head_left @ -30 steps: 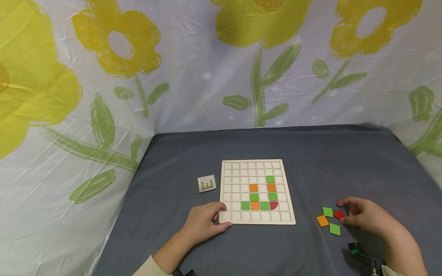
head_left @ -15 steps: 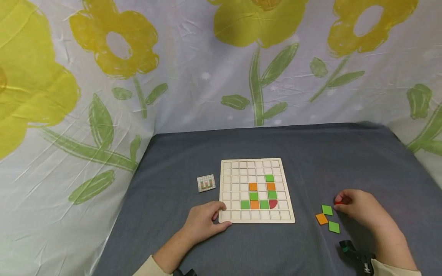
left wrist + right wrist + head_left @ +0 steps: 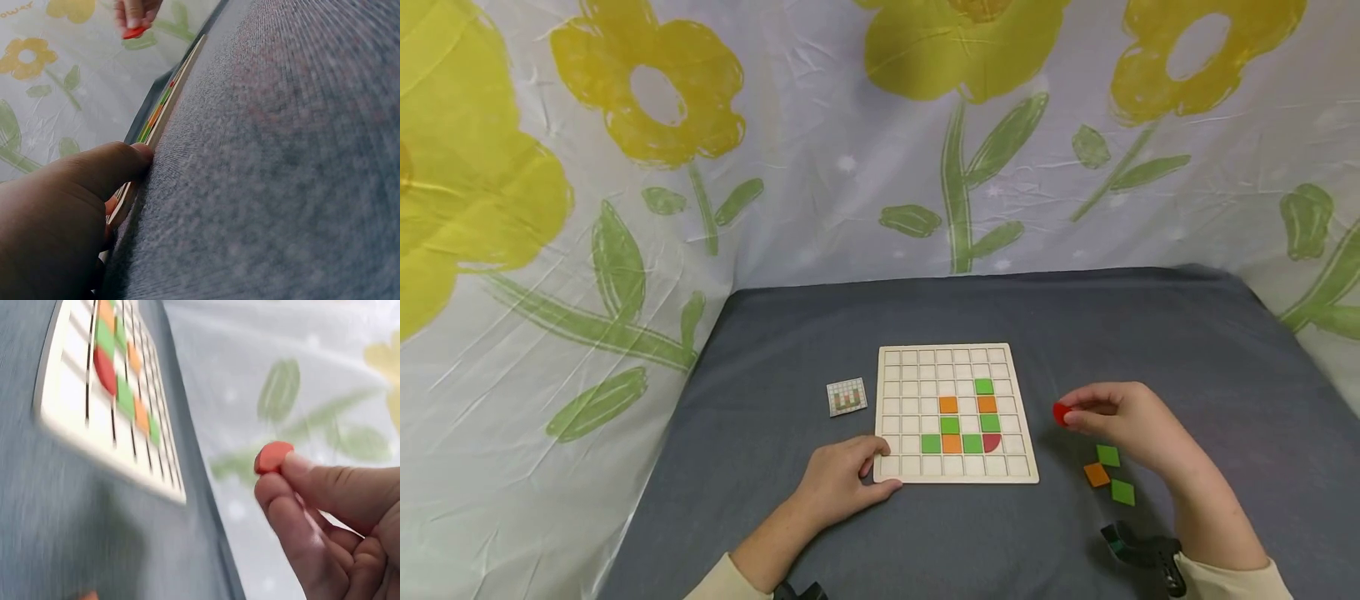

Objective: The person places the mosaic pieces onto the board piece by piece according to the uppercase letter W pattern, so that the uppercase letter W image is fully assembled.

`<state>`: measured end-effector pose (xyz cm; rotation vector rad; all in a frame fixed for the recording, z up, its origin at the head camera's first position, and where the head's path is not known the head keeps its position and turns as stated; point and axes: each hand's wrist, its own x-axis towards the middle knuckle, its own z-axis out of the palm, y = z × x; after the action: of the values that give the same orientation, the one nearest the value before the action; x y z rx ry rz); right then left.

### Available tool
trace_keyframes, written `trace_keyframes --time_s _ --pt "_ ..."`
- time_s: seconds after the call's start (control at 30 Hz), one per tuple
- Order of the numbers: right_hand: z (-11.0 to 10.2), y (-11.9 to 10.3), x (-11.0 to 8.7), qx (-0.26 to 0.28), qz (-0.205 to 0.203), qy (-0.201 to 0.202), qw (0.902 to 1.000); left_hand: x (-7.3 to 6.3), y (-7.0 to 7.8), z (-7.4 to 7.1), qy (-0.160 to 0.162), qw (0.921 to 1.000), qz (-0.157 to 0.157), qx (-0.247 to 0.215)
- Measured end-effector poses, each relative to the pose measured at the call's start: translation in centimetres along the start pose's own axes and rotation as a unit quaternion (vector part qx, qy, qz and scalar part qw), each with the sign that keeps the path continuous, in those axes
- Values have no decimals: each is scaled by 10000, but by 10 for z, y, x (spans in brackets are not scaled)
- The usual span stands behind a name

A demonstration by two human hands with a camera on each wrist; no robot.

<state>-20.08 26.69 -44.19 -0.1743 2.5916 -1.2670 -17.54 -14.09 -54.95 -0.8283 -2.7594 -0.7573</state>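
Note:
Between the thumb and fingertips of my right hand point(image 3: 1131, 421) a red tile with a rounded side point(image 3: 273, 456) is pinched, held up off the cloth to the right of the board. My left hand point(image 3: 842, 483) holds the near left corner of a pale wooden grid board point(image 3: 902, 468), thumb along the front edge and fingers at the left edge. Green and orange square tiles fill several cells of the board, and a dark red tile point(image 3: 992, 443) with one rounded corner sits at the right end of their bottom row.
Right of the board lie two green tiles point(image 3: 1123, 492) and an orange tile point(image 3: 1097, 475) on the dark grey cloth point(image 3: 775, 350). A small pattern card point(image 3: 847, 397) lies left of the board. Behind the table hangs a flowered curtain point(image 3: 820, 167).
My right hand has picked the red tile up from beside the loose tiles and carried it left and away from me, towards the board. My left hand stays at the board's corner.

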Motion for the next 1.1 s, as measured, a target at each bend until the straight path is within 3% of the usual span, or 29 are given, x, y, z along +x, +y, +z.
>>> trace_keyframes --time_s 0.27,0.53,0.83,1.1 --pt "32 -33 23 819 -487 -553 9939 -2 -2 2 -40 10000 30 23" --pt "69 -52 46 1050 -602 -782 9896 -2 -2 1 -114 9999 -2 89" --pt "118 -71 64 156 -385 -513 9978 -1 -3 1 51 9999 126 44" --pt "154 -71 69 -352 -287 -340 9984 -1 -3 0 71 9999 117 82"
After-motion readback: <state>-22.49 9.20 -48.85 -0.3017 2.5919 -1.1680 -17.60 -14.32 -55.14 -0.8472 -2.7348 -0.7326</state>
